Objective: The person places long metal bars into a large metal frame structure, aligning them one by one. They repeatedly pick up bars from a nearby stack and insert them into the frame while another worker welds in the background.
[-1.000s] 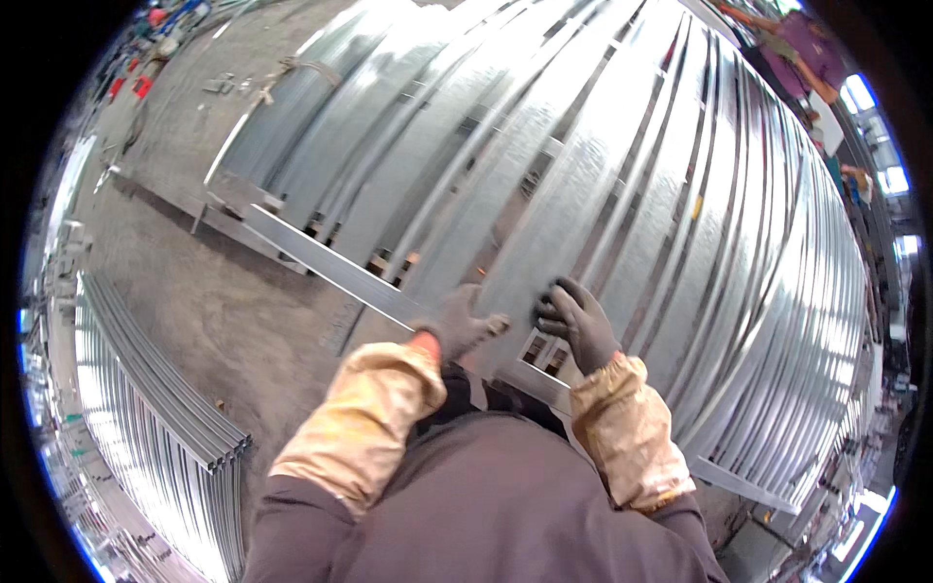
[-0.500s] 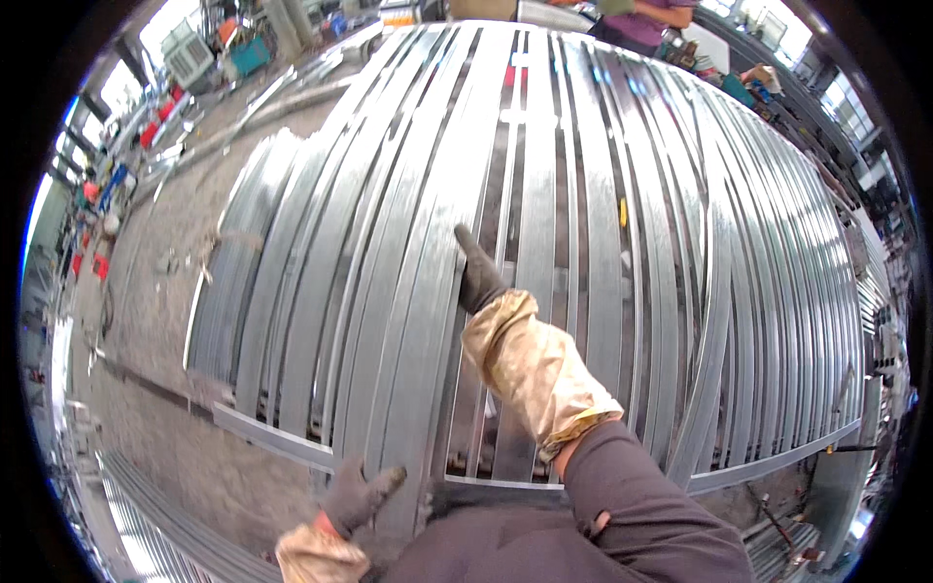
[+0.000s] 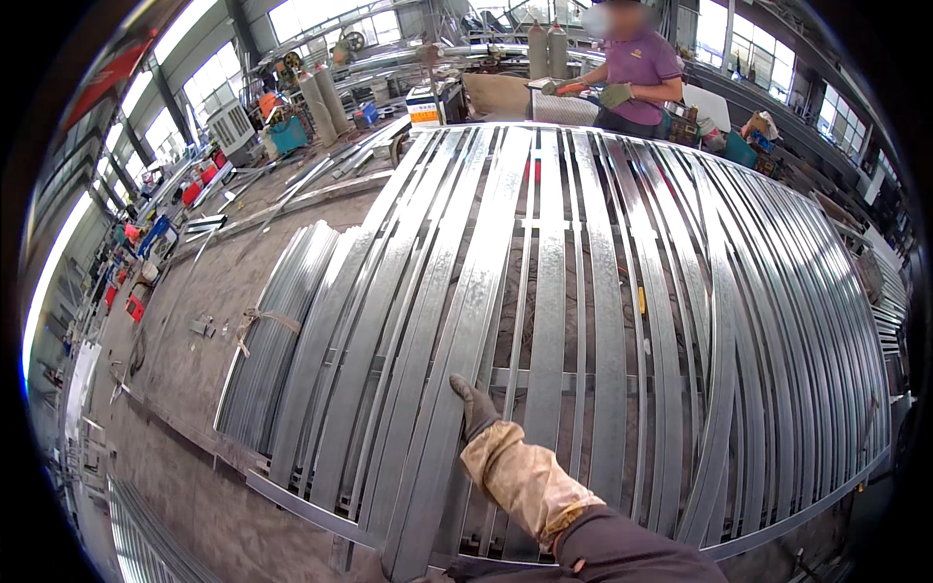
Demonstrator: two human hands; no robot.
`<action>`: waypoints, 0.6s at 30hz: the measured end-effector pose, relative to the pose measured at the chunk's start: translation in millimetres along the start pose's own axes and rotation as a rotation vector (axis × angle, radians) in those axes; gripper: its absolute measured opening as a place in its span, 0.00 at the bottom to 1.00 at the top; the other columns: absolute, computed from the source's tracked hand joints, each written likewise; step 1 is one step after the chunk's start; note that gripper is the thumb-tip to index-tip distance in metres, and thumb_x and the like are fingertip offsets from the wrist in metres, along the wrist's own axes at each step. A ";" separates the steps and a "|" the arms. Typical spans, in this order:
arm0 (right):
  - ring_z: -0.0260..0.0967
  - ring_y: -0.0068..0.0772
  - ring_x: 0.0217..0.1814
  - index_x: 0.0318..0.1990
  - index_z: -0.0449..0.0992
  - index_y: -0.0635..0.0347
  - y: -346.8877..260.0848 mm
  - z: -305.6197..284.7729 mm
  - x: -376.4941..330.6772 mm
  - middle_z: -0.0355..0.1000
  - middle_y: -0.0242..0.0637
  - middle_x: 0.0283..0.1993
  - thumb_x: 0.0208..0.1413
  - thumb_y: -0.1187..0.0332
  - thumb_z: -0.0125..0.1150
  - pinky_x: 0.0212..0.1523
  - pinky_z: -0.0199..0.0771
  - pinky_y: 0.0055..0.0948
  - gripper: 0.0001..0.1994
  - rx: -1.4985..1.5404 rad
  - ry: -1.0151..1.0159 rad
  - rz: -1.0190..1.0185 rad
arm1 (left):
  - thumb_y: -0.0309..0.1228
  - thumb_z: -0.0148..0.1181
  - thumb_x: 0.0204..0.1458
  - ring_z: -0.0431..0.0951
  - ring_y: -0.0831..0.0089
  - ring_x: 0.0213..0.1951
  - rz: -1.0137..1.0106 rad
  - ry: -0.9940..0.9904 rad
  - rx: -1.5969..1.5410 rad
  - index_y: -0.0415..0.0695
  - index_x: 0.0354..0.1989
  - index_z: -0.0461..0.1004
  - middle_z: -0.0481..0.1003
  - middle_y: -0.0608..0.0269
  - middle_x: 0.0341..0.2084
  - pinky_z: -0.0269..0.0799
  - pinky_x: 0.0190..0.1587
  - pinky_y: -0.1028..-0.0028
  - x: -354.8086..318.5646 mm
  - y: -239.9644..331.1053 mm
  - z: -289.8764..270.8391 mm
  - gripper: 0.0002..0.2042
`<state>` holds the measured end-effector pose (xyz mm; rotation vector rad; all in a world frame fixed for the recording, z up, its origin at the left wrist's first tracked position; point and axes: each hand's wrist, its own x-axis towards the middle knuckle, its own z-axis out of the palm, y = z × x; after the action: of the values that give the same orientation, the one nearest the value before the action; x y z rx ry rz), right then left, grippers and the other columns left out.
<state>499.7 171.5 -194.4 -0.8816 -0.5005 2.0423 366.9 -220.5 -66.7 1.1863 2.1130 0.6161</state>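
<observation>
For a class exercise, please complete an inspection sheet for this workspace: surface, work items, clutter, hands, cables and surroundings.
Surface: long metal bars lie across a front rail; the brownish floor shows alongside.
Job's things: a wide bar at the right hand; a tied bundle lies left.
Clutter: a yellow item among the bars; small scraps on the floor.
Hands: right gloved, against the wide bar, grip unclear; left not clearly visible.
Cables: none clearly identifiable.
Surroundings: a person in a purple shirt at the far end; upright cylinders; windows.

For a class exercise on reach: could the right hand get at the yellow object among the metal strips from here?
Probably not without leaning: the yellow object lies beyond the right hand, across several metal strips.
</observation>
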 end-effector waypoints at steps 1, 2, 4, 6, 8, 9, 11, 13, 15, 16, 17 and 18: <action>0.51 0.44 0.81 0.77 0.49 0.67 9.7 -2.3 -7.0 0.56 0.52 0.77 0.64 0.50 0.64 0.78 0.52 0.41 0.44 0.005 0.010 0.010 | 0.49 0.80 0.36 0.80 0.55 0.39 -0.044 -0.060 0.103 0.40 0.50 0.74 0.78 0.51 0.37 0.76 0.43 0.60 -9.7 1.2 -10.1 0.35; 0.51 0.42 0.81 0.76 0.51 0.66 23.1 -11.3 -16.9 0.56 0.50 0.78 0.65 0.51 0.62 0.78 0.52 0.41 0.41 0.054 -0.003 0.019 | 0.45 0.75 0.44 0.78 0.55 0.39 -0.086 -0.129 0.204 0.41 0.54 0.73 0.77 0.51 0.37 0.74 0.43 0.60 -27.3 6.5 -25.0 0.31; 0.51 0.39 0.81 0.75 0.56 0.63 53.1 -26.3 -36.5 0.57 0.46 0.77 0.68 0.52 0.60 0.79 0.51 0.41 0.36 0.201 -0.077 0.040 | 0.41 0.72 0.53 0.76 0.58 0.37 -0.065 -0.148 0.326 0.42 0.56 0.73 0.76 0.53 0.35 0.72 0.40 0.61 -45.7 4.6 -35.4 0.26; 0.62 0.37 0.72 0.70 0.64 0.61 52.8 -7.3 -86.2 0.66 0.42 0.70 0.67 0.53 0.62 0.73 0.62 0.43 0.31 0.225 -0.018 0.150 | 0.42 0.72 0.53 0.76 0.63 0.33 0.004 -0.048 0.361 0.41 0.53 0.75 0.76 0.56 0.33 0.72 0.34 0.64 -77.1 -15.9 -35.4 0.24; 0.72 0.37 0.63 0.66 0.70 0.60 39.6 15.8 -138.1 0.73 0.40 0.63 0.66 0.53 0.63 0.67 0.71 0.44 0.27 0.261 0.014 0.209 | 0.43 0.73 0.51 0.77 0.62 0.35 0.024 0.006 0.332 0.42 0.54 0.75 0.77 0.56 0.35 0.73 0.36 0.63 -84.4 -29.9 -32.7 0.26; 0.75 0.38 0.59 0.64 0.72 0.59 34.2 17.0 -154.3 0.76 0.39 0.60 0.66 0.53 0.62 0.64 0.76 0.45 0.25 0.292 0.027 0.212 | 0.44 0.73 0.50 0.77 0.61 0.36 0.031 -0.002 0.312 0.42 0.54 0.75 0.77 0.55 0.36 0.73 0.36 0.63 -78.1 -35.6 -30.4 0.27; 0.76 0.40 0.57 0.62 0.73 0.59 24.7 14.3 -174.5 0.76 0.40 0.57 0.65 0.51 0.63 0.61 0.78 0.46 0.26 0.352 -0.002 0.219 | 0.45 0.74 0.49 0.78 0.60 0.37 0.034 -0.027 0.258 0.42 0.55 0.75 0.78 0.55 0.37 0.74 0.38 0.62 -67.7 -49.7 -25.4 0.29; 0.77 0.42 0.54 0.60 0.73 0.58 21.9 6.6 -198.2 0.77 0.41 0.55 0.64 0.49 0.64 0.58 0.80 0.47 0.26 0.420 -0.027 0.238 | 0.47 0.75 0.47 0.79 0.59 0.39 0.065 -0.075 0.202 0.43 0.56 0.74 0.79 0.54 0.39 0.75 0.40 0.62 -59.7 -65.7 -21.9 0.31; 0.76 0.46 0.54 0.60 0.72 0.59 28.0 -12.5 -194.7 0.76 0.44 0.55 0.63 0.46 0.63 0.57 0.80 0.48 0.29 0.339 0.083 0.109 | 0.48 0.76 0.45 0.80 0.57 0.41 0.108 -0.129 0.120 0.43 0.57 0.74 0.79 0.54 0.41 0.76 0.42 0.61 -53.3 -89.9 -17.3 0.33; 0.77 0.46 0.51 0.59 0.73 0.59 15.4 -1.1 -202.7 0.77 0.44 0.53 0.62 0.45 0.65 0.55 0.80 0.47 0.29 0.282 0.219 0.073 | 0.49 0.76 0.44 0.81 0.57 0.41 0.117 -0.171 0.059 0.44 0.57 0.74 0.79 0.54 0.41 0.76 0.43 0.61 -52.8 -104.7 -13.8 0.34; 0.76 0.46 0.50 0.58 0.73 0.58 13.1 -14.6 -203.1 0.77 0.43 0.51 0.60 0.45 0.66 0.54 0.80 0.47 0.29 0.215 0.219 0.032 | 0.49 0.76 0.43 0.81 0.56 0.42 0.125 -0.221 -0.007 0.44 0.58 0.74 0.80 0.54 0.42 0.77 0.44 0.61 -53.7 -117.4 -10.9 0.35; 0.76 0.46 0.50 0.57 0.73 0.56 5.8 -37.6 -204.5 0.76 0.42 0.50 0.58 0.44 0.67 0.53 0.81 0.48 0.29 0.149 0.220 -0.014 | 0.50 0.77 0.42 0.82 0.55 0.43 0.151 -0.289 -0.082 0.44 0.58 0.73 0.80 0.53 0.43 0.77 0.44 0.61 -43.5 -127.2 -5.2 0.36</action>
<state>607.0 1.6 -140.4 -0.9935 -0.2300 1.9142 307.3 -320.5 -134.1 1.3122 1.7536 0.5552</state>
